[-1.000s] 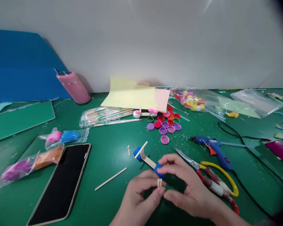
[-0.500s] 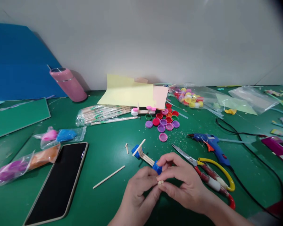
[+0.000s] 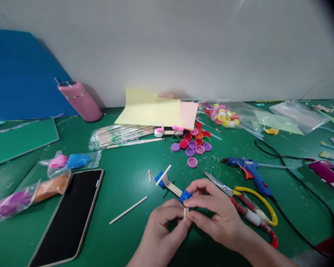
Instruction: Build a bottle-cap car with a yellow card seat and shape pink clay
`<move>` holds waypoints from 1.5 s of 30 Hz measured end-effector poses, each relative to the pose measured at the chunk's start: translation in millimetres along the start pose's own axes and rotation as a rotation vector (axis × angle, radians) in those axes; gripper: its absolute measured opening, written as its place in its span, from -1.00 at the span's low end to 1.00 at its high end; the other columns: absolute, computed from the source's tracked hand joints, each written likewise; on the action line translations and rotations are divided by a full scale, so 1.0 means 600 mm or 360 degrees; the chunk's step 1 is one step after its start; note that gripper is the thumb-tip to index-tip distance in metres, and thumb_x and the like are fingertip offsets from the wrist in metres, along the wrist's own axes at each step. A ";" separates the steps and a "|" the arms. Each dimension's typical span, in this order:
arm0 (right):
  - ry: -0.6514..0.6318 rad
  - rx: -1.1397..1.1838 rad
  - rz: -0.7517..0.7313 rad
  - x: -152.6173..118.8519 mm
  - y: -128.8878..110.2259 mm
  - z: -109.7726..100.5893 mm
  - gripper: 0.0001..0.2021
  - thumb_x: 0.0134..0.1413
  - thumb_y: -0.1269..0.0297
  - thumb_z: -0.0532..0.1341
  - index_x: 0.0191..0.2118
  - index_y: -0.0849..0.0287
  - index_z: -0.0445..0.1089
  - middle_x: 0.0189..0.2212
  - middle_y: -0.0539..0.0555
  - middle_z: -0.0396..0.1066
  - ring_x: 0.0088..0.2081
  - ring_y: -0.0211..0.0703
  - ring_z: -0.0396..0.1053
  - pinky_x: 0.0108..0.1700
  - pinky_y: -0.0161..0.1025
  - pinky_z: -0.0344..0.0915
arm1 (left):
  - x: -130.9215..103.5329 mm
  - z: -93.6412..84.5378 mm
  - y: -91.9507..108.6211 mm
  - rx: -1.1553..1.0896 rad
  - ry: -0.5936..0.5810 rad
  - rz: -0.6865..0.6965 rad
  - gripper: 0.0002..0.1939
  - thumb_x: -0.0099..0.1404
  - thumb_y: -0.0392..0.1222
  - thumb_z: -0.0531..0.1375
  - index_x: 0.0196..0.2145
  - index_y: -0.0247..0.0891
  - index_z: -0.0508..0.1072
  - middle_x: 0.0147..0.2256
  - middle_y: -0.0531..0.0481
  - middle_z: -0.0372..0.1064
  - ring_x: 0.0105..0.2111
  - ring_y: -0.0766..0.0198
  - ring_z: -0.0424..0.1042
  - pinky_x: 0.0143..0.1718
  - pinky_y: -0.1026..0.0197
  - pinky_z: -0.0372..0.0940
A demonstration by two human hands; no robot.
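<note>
Short pieces of wooden stick [image 3: 186, 213] are pinched between the fingertips of my left hand [image 3: 167, 226] and my right hand [image 3: 214, 211], low in the middle of the view. Just beyond the fingertips lies a small stick model [image 3: 173, 188], pale sticks joined to blue bottle caps [image 3: 186, 196] at both ends; one stick sits across its far end. The near blue cap is close to my right fingers; whether they touch I cannot tell. To the left rest a loose wooden stick [image 3: 128, 210] and a short broken bit [image 3: 149, 176].
Scissors [image 3: 225, 189] and a blue glue gun [image 3: 247, 168] with its cord lie at right. Coloured bottle caps [image 3: 192, 162] spread behind, near a pink-wheeled stick model [image 3: 169, 131] and bagged sticks [image 3: 122, 134]. A phone [image 3: 69, 215], clay packets [image 3: 78, 160] and pink tumbler [image 3: 82, 102] stand left.
The short stick pieces have been turned in my fingertips, from end-on to showing their length. My hands have otherwise barely moved, and the stick model lies in the same place.
</note>
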State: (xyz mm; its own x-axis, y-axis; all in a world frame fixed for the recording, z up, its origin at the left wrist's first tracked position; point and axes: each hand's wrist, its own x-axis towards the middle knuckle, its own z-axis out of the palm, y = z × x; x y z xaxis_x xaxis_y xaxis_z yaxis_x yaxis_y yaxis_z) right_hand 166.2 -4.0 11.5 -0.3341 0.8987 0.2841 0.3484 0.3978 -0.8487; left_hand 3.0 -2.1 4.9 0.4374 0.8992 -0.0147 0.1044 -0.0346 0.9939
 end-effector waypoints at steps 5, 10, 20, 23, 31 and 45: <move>-0.0027 -0.0034 0.0034 -0.003 -0.002 0.004 -0.79 -0.01 0.44 0.17 -0.24 0.05 0.43 -0.19 0.04 0.21 -0.27 -0.26 0.27 -0.25 -0.32 0.25 | -0.001 0.004 -0.006 -0.0307 -0.0036 -0.0271 -0.77 0.11 -0.15 0.17 -0.61 -0.33 0.40 -0.54 0.02 0.26 -0.49 0.34 0.22 -0.45 0.31 0.13; -0.0039 0.0028 0.0135 0.002 -0.008 0.007 -0.86 -0.02 0.45 0.17 -0.32 0.14 0.44 -0.21 0.07 0.22 -0.24 -0.25 0.29 -0.22 -0.34 0.26 | -0.002 0.005 -0.013 -0.0508 -0.0049 -0.0384 -0.72 0.09 -0.11 0.19 -0.65 -0.33 0.34 -0.58 0.07 0.19 -0.53 0.38 0.13 -0.49 0.32 0.04; -0.0086 0.0099 0.0219 0.010 -0.010 0.009 -0.85 0.03 0.46 0.12 -0.29 0.15 0.39 -0.25 0.06 0.26 -0.21 -0.24 0.29 -0.16 -0.32 0.24 | -0.001 0.004 -0.012 -0.0567 -0.0027 -0.0506 -0.69 0.09 -0.09 0.20 -0.67 -0.34 0.34 -0.62 0.11 0.16 -0.56 0.41 0.07 -0.52 0.33 -0.02; -0.0045 0.0191 0.0301 0.009 -0.008 0.012 -0.86 0.05 0.45 0.11 -0.26 0.17 0.35 -0.27 0.06 0.28 -0.24 -0.24 0.30 -0.20 -0.33 0.25 | 0.001 0.002 -0.012 -0.0571 -0.0058 -0.0551 -0.68 0.10 -0.09 0.19 -0.67 -0.34 0.32 -0.63 0.10 0.16 -0.55 0.39 0.09 -0.50 0.32 -0.01; 0.0002 0.0103 0.0325 0.002 -0.004 0.010 -0.87 0.06 0.41 0.11 -0.41 0.19 0.40 -0.29 0.07 0.27 -0.22 -0.23 0.30 -0.18 -0.33 0.23 | 0.008 0.004 -0.004 -0.0341 -0.0061 -0.0536 -0.66 0.16 -0.05 0.11 -0.64 -0.34 0.31 -0.59 0.05 0.17 -0.52 0.35 0.12 -0.48 0.30 0.03; 0.0407 0.0219 0.0412 -0.017 0.013 0.003 -0.90 0.08 0.37 0.06 -0.29 0.16 0.30 -0.60 -0.12 -0.02 -0.58 -0.32 0.06 -0.53 -0.38 0.11 | -0.043 -0.029 -0.033 0.2238 0.0180 0.0260 -0.78 0.22 -0.35 -0.01 -0.41 -0.28 0.43 -0.51 -0.07 0.33 -0.47 0.12 0.31 -0.43 0.06 0.23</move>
State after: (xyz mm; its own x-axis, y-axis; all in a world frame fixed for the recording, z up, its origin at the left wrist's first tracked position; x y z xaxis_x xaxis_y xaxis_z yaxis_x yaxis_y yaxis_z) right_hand 170.8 -10.6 1.2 -0.0153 0.9900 0.1402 0.2662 0.1392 -0.9538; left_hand -25.7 -16.9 -12.6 0.4652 0.8700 0.1630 0.8771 -0.4780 0.0479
